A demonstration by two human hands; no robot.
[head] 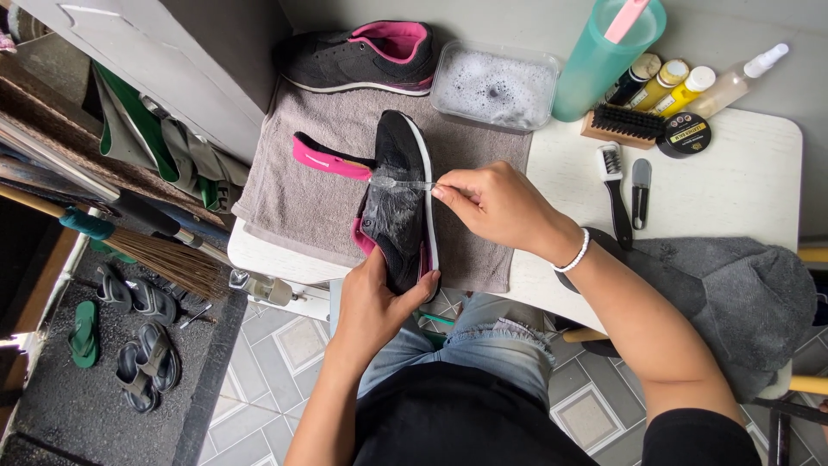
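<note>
Left hand (373, 302) clamps the black shoe (398, 203) at heel, on its side over towel (302, 185) on desk (724, 173). Right hand (492, 203) pinches small clear brush (398, 183) on foamy upper. Keep heel grip firm, short light strokes, bristles flat w/ suds.

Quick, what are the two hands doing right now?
Left hand: closed around the heel end of the black and pink shoe, holding it over the grey towel.
Right hand: closed, pinching a small clear brush against the shoe's side.
</note>
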